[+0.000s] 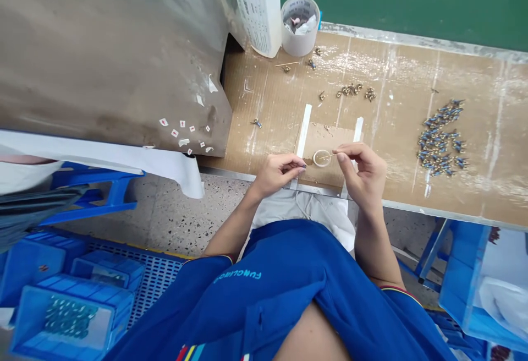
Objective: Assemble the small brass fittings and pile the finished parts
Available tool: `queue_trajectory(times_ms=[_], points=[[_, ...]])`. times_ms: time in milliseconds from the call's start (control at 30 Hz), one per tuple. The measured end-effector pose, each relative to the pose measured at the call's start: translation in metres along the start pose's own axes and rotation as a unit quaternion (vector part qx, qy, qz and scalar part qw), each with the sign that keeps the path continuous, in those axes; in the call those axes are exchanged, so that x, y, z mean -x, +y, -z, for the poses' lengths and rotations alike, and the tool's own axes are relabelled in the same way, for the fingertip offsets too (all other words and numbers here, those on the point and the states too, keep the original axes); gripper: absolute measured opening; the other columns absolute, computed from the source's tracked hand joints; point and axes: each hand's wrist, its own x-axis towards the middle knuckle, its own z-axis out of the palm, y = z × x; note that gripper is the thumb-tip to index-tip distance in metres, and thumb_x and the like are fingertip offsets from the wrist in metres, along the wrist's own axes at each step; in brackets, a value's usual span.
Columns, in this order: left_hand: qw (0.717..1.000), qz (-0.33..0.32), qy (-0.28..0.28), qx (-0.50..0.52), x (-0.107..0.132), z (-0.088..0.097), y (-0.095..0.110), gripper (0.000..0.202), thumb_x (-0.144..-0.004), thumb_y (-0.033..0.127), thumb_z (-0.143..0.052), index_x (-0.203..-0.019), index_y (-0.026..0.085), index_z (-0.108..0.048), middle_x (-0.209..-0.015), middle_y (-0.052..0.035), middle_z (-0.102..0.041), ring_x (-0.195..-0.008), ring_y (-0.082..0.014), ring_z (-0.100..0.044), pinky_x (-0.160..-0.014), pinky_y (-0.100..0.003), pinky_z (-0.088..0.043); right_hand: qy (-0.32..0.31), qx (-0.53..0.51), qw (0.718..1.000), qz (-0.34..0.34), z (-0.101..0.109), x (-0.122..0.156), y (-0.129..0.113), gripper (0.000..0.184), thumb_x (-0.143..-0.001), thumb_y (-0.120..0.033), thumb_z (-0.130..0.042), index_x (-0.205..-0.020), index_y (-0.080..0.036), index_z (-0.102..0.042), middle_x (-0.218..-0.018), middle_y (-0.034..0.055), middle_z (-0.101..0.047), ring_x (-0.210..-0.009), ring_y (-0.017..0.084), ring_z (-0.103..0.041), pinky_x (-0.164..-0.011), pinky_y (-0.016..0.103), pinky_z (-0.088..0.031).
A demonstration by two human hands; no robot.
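Note:
My left hand (277, 174) pinches a small dark piece (304, 166) between thumb and fingertips, much like the small blue-and-brass parts on the table; its exact shape is too small to make out. In my right hand (363, 173), thumb and forefinger grip a toothpick (330, 156), its tip over or in a small round white dish (315, 158). The dish rests on a cardboard square (336, 135) between two strips of white tape (304, 130). Both hands are close to the dish, left hand on its left, right hand on its right.
Many blue-and-brass parts (439, 141) lie heaped at right, with brass pieces (350, 89) behind the cardboard. A tape-roll cup (297, 42), a white bottle (259, 14) and another toothpick (286, 64) are further back. A metal housing (124, 64) blocks the left; blue bins (70, 317) stand below.

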Motion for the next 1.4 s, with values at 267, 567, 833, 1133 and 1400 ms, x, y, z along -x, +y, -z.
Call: queue_trajectory(times_ms=[267,567,833,1133,1400], points=[[1.000,0.003,-0.009,-0.015,0.000,-0.001,0.001,0.017,-0.087,0.031,-0.069,-0.085,0.014,-0.072,-0.070,-0.0020,-0.066,-0.055,-0.0099,-0.057,-0.051,-0.021,-0.044,-0.003,-0.044,0.998,-0.047,-0.006,0.010,-0.004,0.025,-0.093,-0.046,-0.066,-0.085,-0.023,-0.071,-0.080,0.0034,-0.076,-0.073,0.017,-0.072,-0.068,0.031,-0.057],[0.999,-0.019,0.004,-0.030,0.001,-0.002,0.000,0.012,-0.086,0.024,-0.067,-0.084,0.013,-0.072,-0.071,-0.0019,-0.067,-0.058,-0.0093,-0.057,-0.054,-0.020,-0.044,-0.031,-0.040,0.999,-0.014,-0.010,0.009,-0.006,0.017,-0.094,-0.036,-0.066,-0.086,-0.023,-0.072,-0.082,0.0022,-0.078,-0.073,0.016,-0.073,-0.066,0.029,-0.057],[0.998,-0.044,0.009,-0.050,0.002,-0.002,0.001,0.010,-0.087,0.021,-0.066,-0.084,0.013,-0.071,-0.072,-0.0017,-0.066,-0.061,-0.0086,-0.056,-0.057,-0.019,-0.044,-0.050,-0.038,0.998,0.015,-0.011,0.008,-0.007,0.015,-0.095,-0.034,-0.065,-0.086,-0.024,-0.070,-0.082,0.0021,-0.078,-0.070,0.016,-0.072,-0.065,0.029,-0.056],[0.997,-0.061,0.003,-0.055,0.002,-0.002,-0.002,0.010,-0.087,0.021,-0.066,-0.084,0.013,-0.071,-0.073,-0.0020,-0.067,-0.061,-0.0088,-0.057,-0.057,-0.018,-0.045,-0.076,0.010,0.996,0.040,-0.009,0.006,-0.009,0.019,-0.097,-0.035,-0.061,-0.084,-0.024,-0.069,-0.079,0.0019,-0.076,-0.068,0.015,-0.070,-0.063,0.029,-0.055],[0.997,-0.057,-0.004,-0.057,0.001,0.000,0.000,0.011,-0.088,0.022,-0.067,-0.086,0.013,-0.072,-0.073,-0.0031,-0.068,-0.062,-0.0095,-0.058,-0.056,-0.019,-0.045,-0.084,0.031,0.994,0.068,-0.010,0.004,-0.009,0.020,-0.098,-0.033,-0.057,-0.083,-0.024,-0.066,-0.078,0.0026,-0.074,-0.067,0.016,-0.066,-0.063,0.030,-0.053]])
